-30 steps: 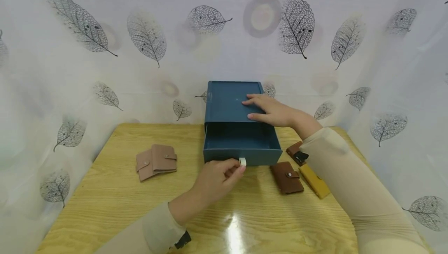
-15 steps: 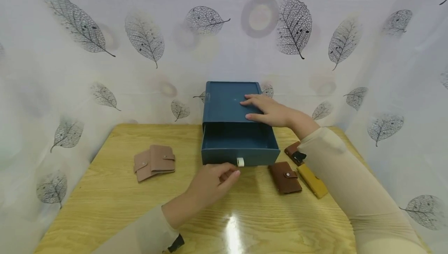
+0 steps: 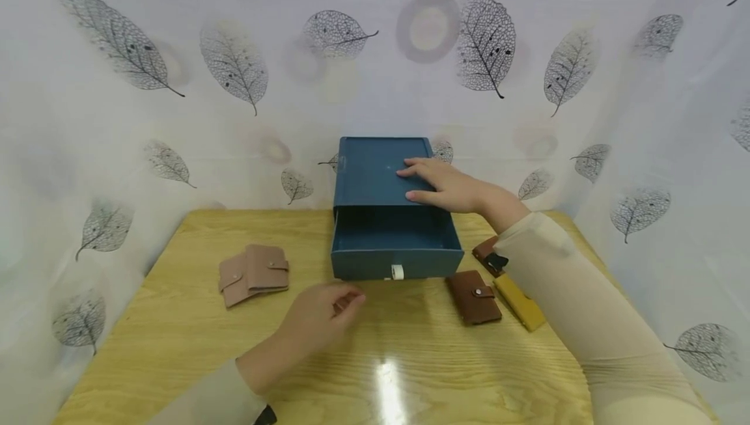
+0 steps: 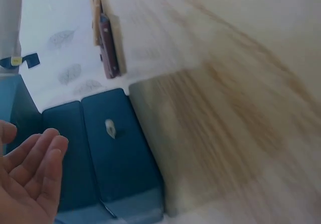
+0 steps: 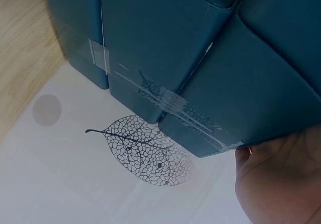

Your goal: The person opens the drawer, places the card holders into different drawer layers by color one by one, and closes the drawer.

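Observation:
A dark blue drawer box [image 3: 366, 168] stands at the back of the table, its drawer [image 3: 357, 265] pulled out toward me with a white pull tab [image 3: 398, 272] on the front. My right hand [image 3: 448, 184] rests on the box top with fingers spread. In the right wrist view part of that hand [image 5: 283, 179] shows at the box's edge. My left hand [image 3: 316, 311] is below and left of the drawer front, fingers loosely bent, holding nothing. The left wrist view shows the same hand [image 4: 32, 179] beside the blue box, with the tab [image 4: 110, 128] visible.
Two pink wallets [image 3: 267, 269] overlap on the table's left. Right of the drawer lie a brown wallet [image 3: 473, 298], a yellow wallet [image 3: 520, 301] and another brown wallet [image 3: 484, 249], partly behind my right sleeve. A leaf-patterned cloth [image 3: 375, 99] hangs behind the wooden table [image 3: 193, 327].
My left hand has let go of the drawer's pull tab and moved left and toward me. The right hand stays on the box top, and the drawer remains pulled out.

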